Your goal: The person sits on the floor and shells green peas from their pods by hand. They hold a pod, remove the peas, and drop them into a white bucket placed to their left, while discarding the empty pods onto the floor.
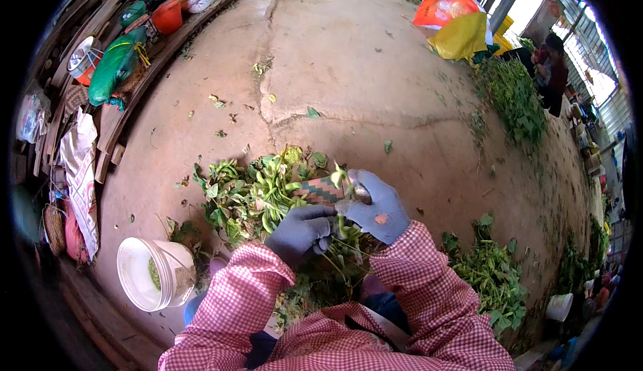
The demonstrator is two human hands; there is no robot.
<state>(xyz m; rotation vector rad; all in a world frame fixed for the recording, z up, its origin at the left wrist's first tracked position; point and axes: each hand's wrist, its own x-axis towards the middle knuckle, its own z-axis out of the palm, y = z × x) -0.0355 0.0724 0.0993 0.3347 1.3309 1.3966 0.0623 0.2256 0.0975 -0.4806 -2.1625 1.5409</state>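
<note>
My right hand, in a grey glove with a worn hole on its back, pinches a green bean-plant stem with a pale leaf at its top. My left hand, also gloved in grey, has its index finger reaching to the right thumb beside the stem; whether it grips anything is hidden. A green pod hangs between the hands. Just beyond the left hand lies a heap of green pods and leaves, partly over a woven basket or mat. Leafy stalks lie below my hands.
A white bucket with some green contents tilts at the left. More bean plants lie at the right. Planks hold a green sack and a red bucket. A person sits by a plant pile.
</note>
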